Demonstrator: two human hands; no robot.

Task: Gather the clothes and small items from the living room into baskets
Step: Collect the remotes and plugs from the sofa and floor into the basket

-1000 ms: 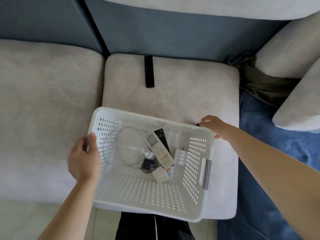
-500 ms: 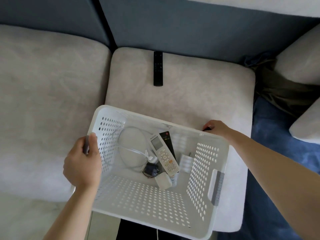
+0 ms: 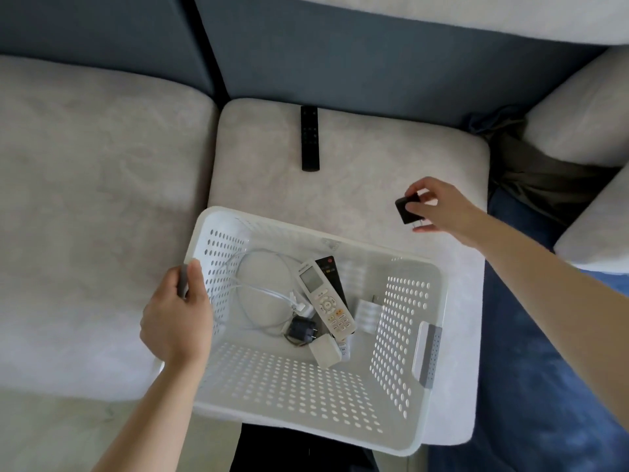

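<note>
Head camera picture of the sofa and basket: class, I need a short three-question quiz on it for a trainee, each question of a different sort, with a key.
1. True or false: the right hand holds a black charger above the seat cushion, outside the basket.
2. Multiple choice: what does the left hand grip? A) the white remote B) the basket's grey handle C) the cable
3. Fill in: the black remote not yet gathered lies on the ____.

Key
1. True.
2. B: it grips the grey handle; the white remote and the cable lie inside the basket.
3. Seat cushion, near the blue backrest.
</note>
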